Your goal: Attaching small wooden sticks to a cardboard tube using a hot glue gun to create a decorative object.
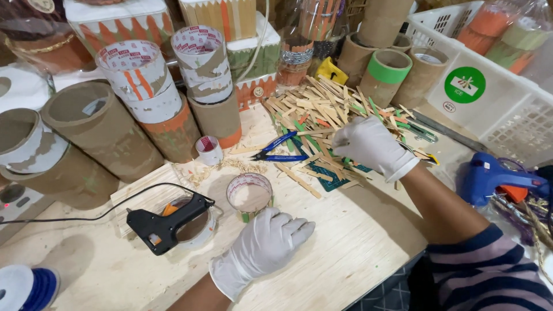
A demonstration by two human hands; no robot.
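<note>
While both hands wear white gloves, the right hand [371, 145] reaches into the pile of wooden sticks [322, 109] at the far side of the table [345, 247], fingers curled among the sticks; whether one is pinched, cannot tell. Left hand [265, 245] rests flat, fingers released, touching the near rim of a short tape-wrapped ring [249, 194]. Black glue gun [167, 222] lies just left of the ring; blue pliers [280, 150] beside the pile.
</note>
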